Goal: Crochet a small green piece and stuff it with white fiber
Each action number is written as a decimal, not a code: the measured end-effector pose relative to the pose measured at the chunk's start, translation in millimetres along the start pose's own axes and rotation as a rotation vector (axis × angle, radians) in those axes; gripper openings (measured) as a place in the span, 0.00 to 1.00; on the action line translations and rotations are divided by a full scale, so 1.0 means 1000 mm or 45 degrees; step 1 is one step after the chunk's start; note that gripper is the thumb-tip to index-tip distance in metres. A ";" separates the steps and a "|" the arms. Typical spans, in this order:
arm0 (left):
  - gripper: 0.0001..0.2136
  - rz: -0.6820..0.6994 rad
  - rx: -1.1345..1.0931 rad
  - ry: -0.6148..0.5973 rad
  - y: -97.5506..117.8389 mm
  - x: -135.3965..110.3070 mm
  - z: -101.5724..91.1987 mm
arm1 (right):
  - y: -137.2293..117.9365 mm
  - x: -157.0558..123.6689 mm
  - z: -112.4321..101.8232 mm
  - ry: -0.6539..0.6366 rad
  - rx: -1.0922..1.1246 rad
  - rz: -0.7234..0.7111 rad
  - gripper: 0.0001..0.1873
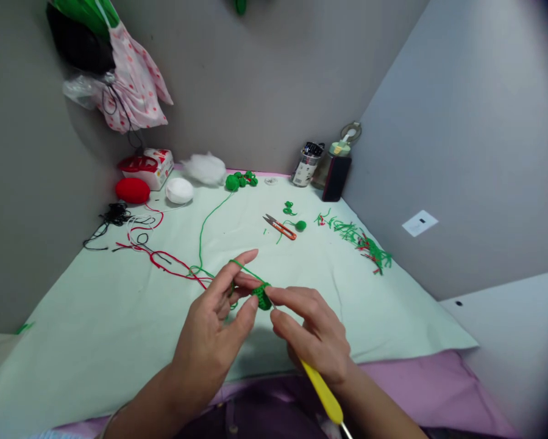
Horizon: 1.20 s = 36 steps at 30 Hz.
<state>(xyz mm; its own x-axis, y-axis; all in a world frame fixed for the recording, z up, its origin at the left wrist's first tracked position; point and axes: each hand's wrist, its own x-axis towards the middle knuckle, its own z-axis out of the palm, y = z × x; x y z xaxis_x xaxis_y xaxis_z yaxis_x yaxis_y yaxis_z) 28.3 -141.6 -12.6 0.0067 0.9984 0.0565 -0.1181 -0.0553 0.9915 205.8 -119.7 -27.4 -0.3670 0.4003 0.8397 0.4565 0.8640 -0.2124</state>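
Observation:
My left hand (219, 323) pinches a small green crocheted piece (261, 297) between thumb and middle finger. The green yarn (203, 231) runs over its raised index finger and back across the table to a green yarn ball (232, 182). My right hand (313, 332) grips a crochet hook with a yellow handle (322, 393), its tip at the green piece. Both hands hover over the near part of the pale green table cover (118, 323).
Orange-handled snips (280, 227) lie mid-table beside small green yarn bits (300, 225). Green and red yarn scraps (362, 241) lie at the right. Red and black threads (141, 244), a red ball (132, 190), white ball (179, 190), stuffing (205, 167), pen cup (306, 164) and bottle (338, 167) stand behind.

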 end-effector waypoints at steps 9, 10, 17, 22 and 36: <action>0.29 -0.267 -0.506 -0.088 0.001 0.005 0.003 | 0.005 -0.008 -0.001 -0.001 -0.151 -0.191 0.20; 0.30 -0.302 -0.544 -0.105 0.002 0.006 0.003 | 0.005 -0.010 0.000 -0.004 -0.130 -0.189 0.22; 0.33 -0.432 -0.640 -0.223 -0.002 0.013 -0.005 | 0.003 -0.002 0.000 0.121 0.481 0.226 0.17; 0.30 -0.289 -0.500 -0.326 -0.005 0.013 -0.012 | 0.004 0.004 -0.007 0.182 0.867 0.602 0.09; 0.24 -0.165 -0.253 -0.424 -0.006 0.018 -0.026 | 0.010 0.005 -0.004 0.172 1.275 0.958 0.04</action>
<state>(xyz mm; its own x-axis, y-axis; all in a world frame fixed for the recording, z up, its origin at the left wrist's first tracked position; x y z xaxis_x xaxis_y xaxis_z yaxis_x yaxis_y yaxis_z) 3.2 -122.5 -21.1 0.3512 0.9363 0.0000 -0.2845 0.1067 0.9527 211.9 -110.4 -23.2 -0.1708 0.9097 0.3784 -0.3190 0.3123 -0.8948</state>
